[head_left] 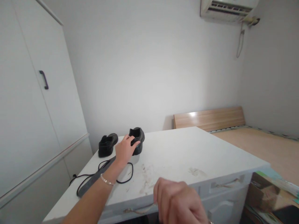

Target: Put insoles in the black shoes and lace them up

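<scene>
My left hand (pixel 126 147), with a bracelet at its wrist, reaches across the white tabletop and grips a black shoe (pixel 139 137) by its heel end. The fingers are at the opening and the thumb is on the near side. To its left stands a second black shoe (pixel 106 145), touched by neither hand. My right hand (pixel 178 200) is closed, in front of the table's near edge. Whatever it holds, if anything, is hidden by the knuckles. Beneath my left forearm lies a long dark grey bar (pixel 90 183) with a black cable (pixel 130 174) looping around it.
Brown smudges mark the white tabletop (pixel 175 149), which has drawers with handles below. A white wardrobe (pixel 30 109) stands on the left. At the right are a bed with a wooden headboard (pixel 210 118) and a cardboard box (pixel 263 193). An air conditioner (pixel 226 11) hangs above.
</scene>
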Available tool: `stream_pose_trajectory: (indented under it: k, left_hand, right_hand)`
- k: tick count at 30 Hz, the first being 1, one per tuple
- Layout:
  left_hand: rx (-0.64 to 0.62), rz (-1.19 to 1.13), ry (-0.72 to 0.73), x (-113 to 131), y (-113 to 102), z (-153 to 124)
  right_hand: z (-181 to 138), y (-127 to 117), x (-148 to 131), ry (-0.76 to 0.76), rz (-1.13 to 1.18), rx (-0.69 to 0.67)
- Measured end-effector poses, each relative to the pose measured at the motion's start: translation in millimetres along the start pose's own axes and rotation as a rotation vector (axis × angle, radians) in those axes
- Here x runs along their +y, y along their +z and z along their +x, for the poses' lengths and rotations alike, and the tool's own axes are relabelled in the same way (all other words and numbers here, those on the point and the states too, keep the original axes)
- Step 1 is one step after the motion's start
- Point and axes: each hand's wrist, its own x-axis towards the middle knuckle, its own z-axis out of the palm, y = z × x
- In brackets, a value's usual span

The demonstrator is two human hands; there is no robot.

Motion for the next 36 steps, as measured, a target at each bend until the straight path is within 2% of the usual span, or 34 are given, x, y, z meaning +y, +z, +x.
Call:
stream_pose_trajectory:
  k: [3, 6, 9, 11, 14, 18, 20, 22, 24, 26, 28, 30, 33, 36]
  left_hand:
    - [0.000, -0.001, 0.032, 25, -18, -35]
    - [-0.026, 0.002, 0.057, 44, -29, -62]
    - [-0.062, -0.014, 0.083, 54, -34, -77]
    - [-0.082, -0.012, 0.090, 59, -33, -82]
    - [-0.108, 0.028, 0.101, 66, -30, -89]
    - [-0.164, -0.016, 0.157, 72, -26, -101]
    - [-0.174, -0.160, 0.203, 62, -28, -102]
    - [-0.148, -0.268, 0.177, 38, -32, -95]
    - [-0.127, -0.151, 0.030, 3, -35, -81]
    - [-0.241, 0.109, -0.113, -37, -36, -66]
    - [-0.331, 0.175, -0.179, -72, -34, -55]
    - [-0.418, 0.189, -0.210, -97, -30, -52]
    - [-0.475, 0.180, -0.227, -112, -22, -55]
    - [-0.454, 0.146, -0.224, -112, -21, -58]
  right_hand:
    - [13, -17, 38, 0.214, -0.426, 0.221]
    - [27, -45, 91, 0.319, -0.715, 0.293]
    - [44, -69, 136, 0.445, -0.808, 0.256]
    - [55, -77, 154, 0.491, -0.813, 0.176]
    - [71, -82, 168, 0.560, -0.824, 0.054]
    - [84, -92, 182, 0.645, -0.872, 0.003]
    - [87, -99, 189, 0.686, -0.875, -0.012]
    - [88, -106, 194, 0.720, -0.863, -0.026]
    - [89, -110, 194, 0.737, -0.844, -0.038]
    - [89, -110, 190, 0.736, -0.823, -0.046]
    - [90, -107, 181, 0.711, -0.807, -0.044]
    - [91, -102, 168, 0.658, -0.803, -0.027]
    - [92, -91, 140, 0.538, -0.823, 0.013]
    - [89, -77, 105, 0.415, -0.860, 0.026]
